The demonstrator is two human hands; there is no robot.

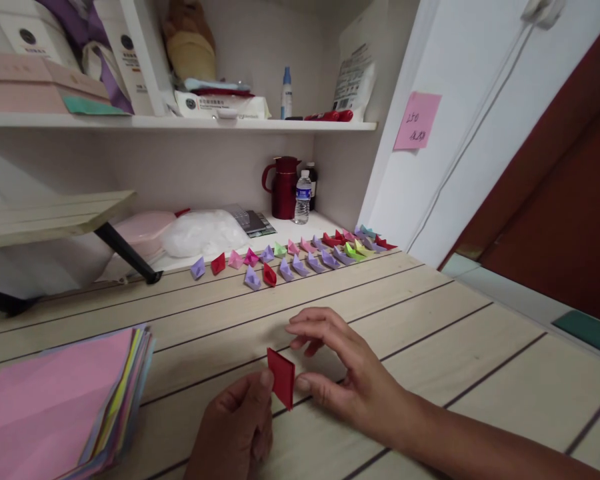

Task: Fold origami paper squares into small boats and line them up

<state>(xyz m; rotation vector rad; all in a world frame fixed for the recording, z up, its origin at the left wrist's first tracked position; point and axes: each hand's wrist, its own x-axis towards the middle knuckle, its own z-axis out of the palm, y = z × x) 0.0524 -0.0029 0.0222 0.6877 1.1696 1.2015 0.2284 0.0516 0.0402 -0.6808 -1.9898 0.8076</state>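
A small folded square of red paper [281, 378] stands upright above the slatted table, pinched at its left edge by my left hand [240, 423]. My right hand [343, 370] is just right of it, fingers apart and curved, the thumb tip close to the paper's right edge. Whether that thumb touches the paper I cannot tell. Beyond my hands, several folded paper boats [315, 263] in purple, red, pink and green line the table's far edge. A stack of coloured paper sheets [55, 407], pink on top, lies at the left.
Behind the boats stand a dark red jug [283, 188] and a water bottle [303, 199]. A small wooden stand [55, 217] with black legs is at the left. Above runs a white shelf [180, 123] with packages. A pink note [417, 121] sticks to the right wall.
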